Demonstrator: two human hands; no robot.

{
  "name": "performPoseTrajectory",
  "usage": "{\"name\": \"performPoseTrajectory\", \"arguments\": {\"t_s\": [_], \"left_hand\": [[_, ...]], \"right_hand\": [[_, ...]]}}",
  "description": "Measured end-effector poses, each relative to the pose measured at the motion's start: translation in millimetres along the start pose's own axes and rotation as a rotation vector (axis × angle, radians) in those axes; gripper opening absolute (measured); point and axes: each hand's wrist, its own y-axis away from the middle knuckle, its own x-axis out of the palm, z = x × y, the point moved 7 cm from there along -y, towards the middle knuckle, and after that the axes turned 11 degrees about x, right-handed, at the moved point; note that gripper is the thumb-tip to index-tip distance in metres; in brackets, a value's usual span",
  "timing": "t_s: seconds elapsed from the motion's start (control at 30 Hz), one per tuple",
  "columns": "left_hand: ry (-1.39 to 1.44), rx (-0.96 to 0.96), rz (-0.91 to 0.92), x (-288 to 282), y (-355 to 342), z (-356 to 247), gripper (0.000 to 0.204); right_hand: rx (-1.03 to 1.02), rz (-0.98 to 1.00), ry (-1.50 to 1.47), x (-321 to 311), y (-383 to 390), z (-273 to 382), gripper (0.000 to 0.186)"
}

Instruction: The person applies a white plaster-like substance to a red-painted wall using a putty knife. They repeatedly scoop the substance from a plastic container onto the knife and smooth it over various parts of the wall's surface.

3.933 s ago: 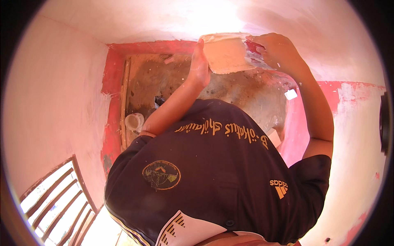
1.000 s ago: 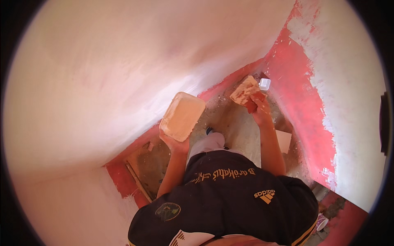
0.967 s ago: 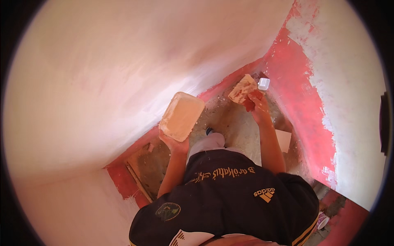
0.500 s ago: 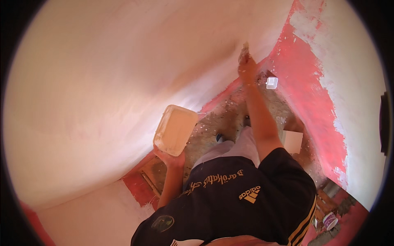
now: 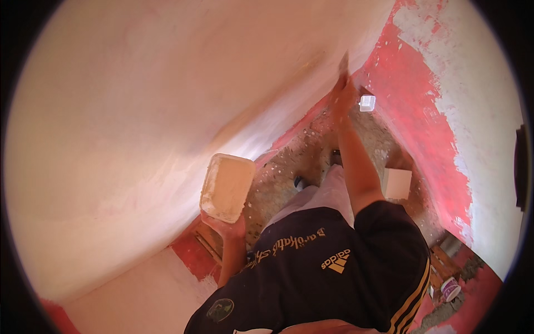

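My left hand [image 5: 225, 225] grips the lower end of a pale rectangular plastic tub [image 5: 208, 186] with rounded corners, held out in front of the left wall. Smears of whitish filler coat its side. Stretched far forward, my right hand [image 5: 344, 96] is closed around a putty knife [image 5: 344, 62], whose thin blade points up at the wall near the corner. The handle is hidden in my fingers. Pale filler covers most of the left wall [image 5: 167, 100], with a damp-looking darker area by the blade. Whether the blade touches the wall, I cannot tell.
The right wall is partly red [image 5: 403, 83] with ragged whitish patches. A small white container [image 5: 367, 103] stands on the spattered floor [image 5: 297, 150] near the corner. A pale square board [image 5: 398, 183] lies to the right. A bucket [image 5: 450, 289] sits at lower right beside wooden pieces.
My right hand with the putty knife has shifted slightly right, nearer the corner, and the blade has turned edge-on. The tub in my left hand has moved a little left and down.
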Motion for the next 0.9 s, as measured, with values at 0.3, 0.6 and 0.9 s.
{"name": "performPoseTrajectory", "arguments": {"t_s": [0.3,0.6,0.9], "left_hand": [[0.019,-0.041,0.063,-69,-23,-23,0.06],[-0.015,0.019,0.091,-83,-32,-37,0.059],[0.043,0.007,0.047,-96,-18,-42,0.056]], "right_hand": [[0.113,0.593,0.004,74,247,34,0.035],[0.009,0.2,0.045,83,115,49,0.035],[0.2,0.254,0.022,46,96,-20,0.025]]}}
